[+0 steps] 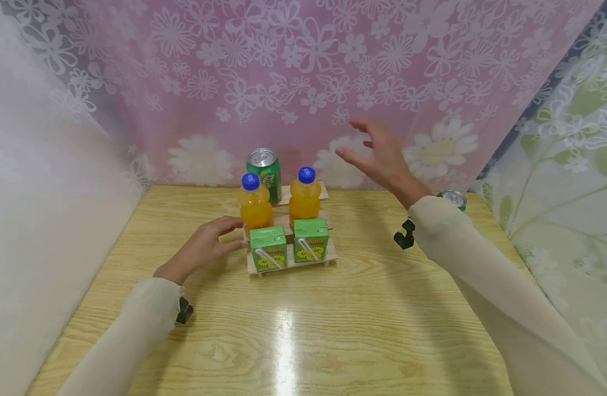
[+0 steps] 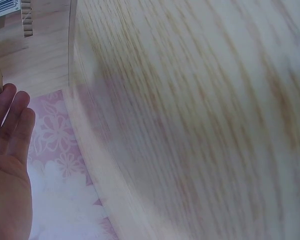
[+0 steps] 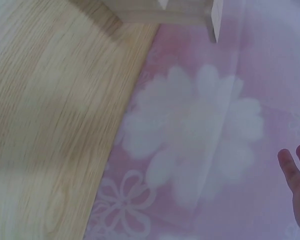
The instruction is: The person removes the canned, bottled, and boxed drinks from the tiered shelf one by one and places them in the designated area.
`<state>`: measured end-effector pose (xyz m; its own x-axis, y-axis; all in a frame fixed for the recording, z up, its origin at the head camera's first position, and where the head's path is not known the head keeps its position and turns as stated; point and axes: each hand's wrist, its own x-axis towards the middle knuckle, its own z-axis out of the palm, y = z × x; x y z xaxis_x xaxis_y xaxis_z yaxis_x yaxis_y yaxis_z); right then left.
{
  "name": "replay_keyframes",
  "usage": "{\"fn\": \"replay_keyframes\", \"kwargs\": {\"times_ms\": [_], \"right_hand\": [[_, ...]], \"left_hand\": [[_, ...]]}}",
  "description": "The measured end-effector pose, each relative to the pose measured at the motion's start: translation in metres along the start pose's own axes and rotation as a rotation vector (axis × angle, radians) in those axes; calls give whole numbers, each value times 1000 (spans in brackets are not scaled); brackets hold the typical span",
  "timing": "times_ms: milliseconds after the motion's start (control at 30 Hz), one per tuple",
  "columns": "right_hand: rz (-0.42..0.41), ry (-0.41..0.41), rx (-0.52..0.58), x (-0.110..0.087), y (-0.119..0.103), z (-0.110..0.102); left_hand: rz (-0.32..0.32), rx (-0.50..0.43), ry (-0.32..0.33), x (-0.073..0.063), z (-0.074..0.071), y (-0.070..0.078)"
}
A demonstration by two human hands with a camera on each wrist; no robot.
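Note:
A small stepped wooden rack stands on the table. Two green juice boxes, one left and one right, sit on its front step with straws attached. Behind them stand two orange juice bottles with blue caps, left and right. A green soda can is on the top step at the left. My left hand rests against the rack's left side, its fingers fairly straight at the wood edge. Raised right of the rack, my right hand is empty, fingers spread and loosely bent.
Another green can stands at the table's back right, partly hidden by my right sleeve. A flowered pink curtain hangs along the back edge of the wooden table. Pale cloth hangs at both sides.

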<state>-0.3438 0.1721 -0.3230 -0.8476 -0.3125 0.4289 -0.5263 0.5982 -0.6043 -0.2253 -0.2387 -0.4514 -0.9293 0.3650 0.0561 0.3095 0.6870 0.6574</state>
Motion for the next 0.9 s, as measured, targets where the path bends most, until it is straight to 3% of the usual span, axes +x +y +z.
{"fn": "replay_keyframes", "kwargs": {"times_ms": [300, 900], "right_hand": [[22, -74, -8, 13, -25, 12], [-64, -108, -7, 30, -59, 34]], "left_hand": [[-5, 1, -1, -1, 0, -3], [12, -17, 6, 1, 1, -3]]}}
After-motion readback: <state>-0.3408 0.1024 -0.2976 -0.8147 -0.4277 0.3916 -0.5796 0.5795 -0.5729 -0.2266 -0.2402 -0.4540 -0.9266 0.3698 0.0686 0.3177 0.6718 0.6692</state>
